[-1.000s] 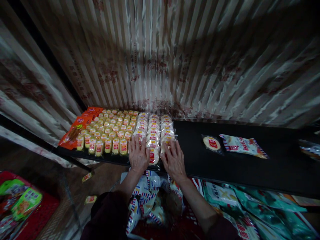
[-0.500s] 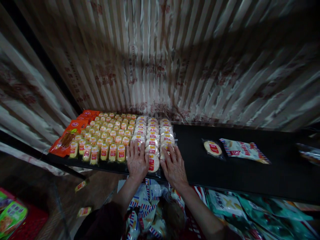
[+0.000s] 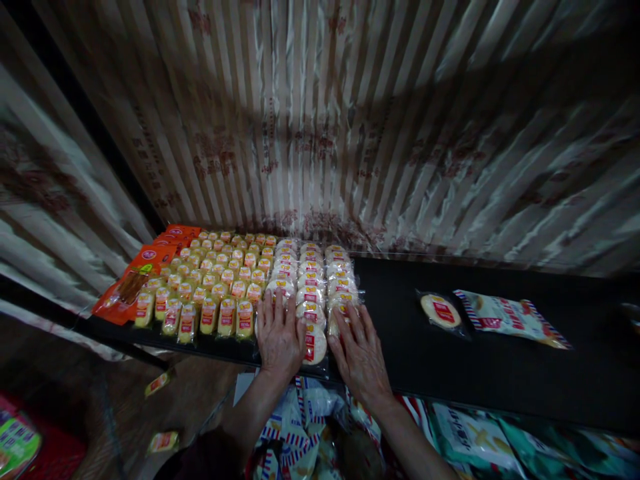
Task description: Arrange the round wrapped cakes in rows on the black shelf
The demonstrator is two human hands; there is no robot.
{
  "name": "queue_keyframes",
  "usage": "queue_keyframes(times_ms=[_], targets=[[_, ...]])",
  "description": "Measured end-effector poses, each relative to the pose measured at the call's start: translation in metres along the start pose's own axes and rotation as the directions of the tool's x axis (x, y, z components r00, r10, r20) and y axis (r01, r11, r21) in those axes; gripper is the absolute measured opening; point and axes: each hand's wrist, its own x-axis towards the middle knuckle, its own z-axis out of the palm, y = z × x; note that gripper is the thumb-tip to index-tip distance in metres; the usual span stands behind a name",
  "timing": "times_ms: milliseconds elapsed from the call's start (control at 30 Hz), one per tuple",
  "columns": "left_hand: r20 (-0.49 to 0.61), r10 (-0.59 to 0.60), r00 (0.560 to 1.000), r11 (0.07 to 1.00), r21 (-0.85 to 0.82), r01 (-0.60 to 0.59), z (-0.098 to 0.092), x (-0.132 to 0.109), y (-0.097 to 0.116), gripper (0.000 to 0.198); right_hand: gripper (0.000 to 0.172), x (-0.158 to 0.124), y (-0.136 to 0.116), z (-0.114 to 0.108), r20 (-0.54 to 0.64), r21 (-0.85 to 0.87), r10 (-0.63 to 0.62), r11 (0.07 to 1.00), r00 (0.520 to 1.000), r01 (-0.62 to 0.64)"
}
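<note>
Three rows of round, pale wrapped crackers [image 3: 311, 293] lean overlapped on a black shelf [image 3: 400, 373]. My left hand [image 3: 281, 337] lies flat with fingers stretched over the front of the left row. Over the front of the right row rests my right hand [image 3: 361, 350], fingers extended and slightly spread. Between them the front cracker of the middle row [image 3: 314, 345] shows its red label. Left of my hands stand several rows of small yellow wrapped cakes [image 3: 227, 316]. The cracker ends beneath my palms are hidden.
Orange snack packets [image 3: 133, 280] lie at the shelf's left end. A single wrapped cracker [image 3: 441, 312] and a striped snack bag [image 3: 510, 319] lie to the right. Below are more bags [image 3: 475, 433]. Two yellow packets [image 3: 163, 441] lie on the floor near a red basket [image 3: 60, 447].
The view has shifted a little, so the shelf and its goods sit slightly lower. Both hands stay on the outer cracker rows, with little visible movement against them.
</note>
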Motion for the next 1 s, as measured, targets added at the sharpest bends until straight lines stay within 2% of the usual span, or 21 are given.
queue_keyframes(times_ms=[100,233,400,567,733,1000], targets=[[0.004,0.013,1.0,1.0,-0.005,-0.013,-0.004,-0.002,0.003,0.046,0.053,-0.002,0.001,-0.001,0.008,-0.009,0.004,1.0,1.0,-0.004],[0.063,0.083,0.995,0.997,-0.012,-0.083,-0.008,-0.01,0.011,0.048,0.053,-0.005,0.003,-0.001,-0.014,-0.017,0.022,1.0,1.0,-0.022],[0.085,0.132,0.988,0.991,-0.024,-0.13,-0.006,-0.017,0.017,0.049,0.053,-0.006,0.006,0.0,-0.05,-0.007,-0.005,1.0,0.999,0.004],[0.104,0.097,0.99,0.995,-0.043,-0.093,-0.002,-0.011,0.017,0.051,0.055,-0.005,0.009,0.001,-0.029,0.027,-0.047,0.998,0.998,0.048],[0.105,0.079,0.991,0.996,-0.054,-0.073,0.003,-0.006,0.017,0.048,0.054,-0.005,0.008,-0.001,-0.015,-0.023,-0.055,0.998,0.998,0.055],[0.095,0.066,0.993,0.996,-0.062,-0.061,0.004,-0.005,0.017,0.053,0.055,0.004,0.007,-0.017,-0.049,-0.042,-0.101,0.994,0.994,0.099]])
